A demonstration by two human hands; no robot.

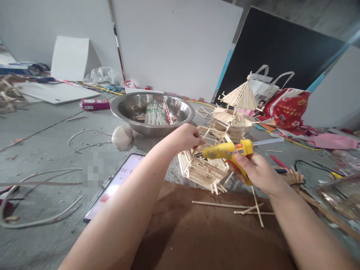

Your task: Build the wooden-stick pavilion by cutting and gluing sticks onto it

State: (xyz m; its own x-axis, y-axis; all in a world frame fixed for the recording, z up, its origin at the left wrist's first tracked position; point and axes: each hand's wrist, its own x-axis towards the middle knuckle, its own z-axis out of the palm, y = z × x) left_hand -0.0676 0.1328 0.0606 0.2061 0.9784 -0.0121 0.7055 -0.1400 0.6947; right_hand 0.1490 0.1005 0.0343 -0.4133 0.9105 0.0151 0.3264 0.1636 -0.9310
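Note:
My right hand (253, 167) is wrapped round the handle of a yellow hot glue gun (222, 151), with a clear glue stick (268, 141) poking out of its back. The nozzle points left, close to the fingers of my left hand (191, 135). Those fingers are closed at the upper left edge of a many-sided frame of thin wooden sticks (205, 174); the exact piece they pinch is partly hidden. Behind it stands a pagoda-like stick model (242, 99) with a pointed roof. Loose wooden sticks (219, 204) lie on brown cloth (197, 232) below my hands.
A steel basin (123, 112) holding wrapped chopsticks (156, 114) sits at centre back. A phone (120, 183) lies under my left forearm, near a white round object (122, 136) and a cable (42, 183). At right are a red bag (289, 108), pink paper (334, 140) and scattered scraps.

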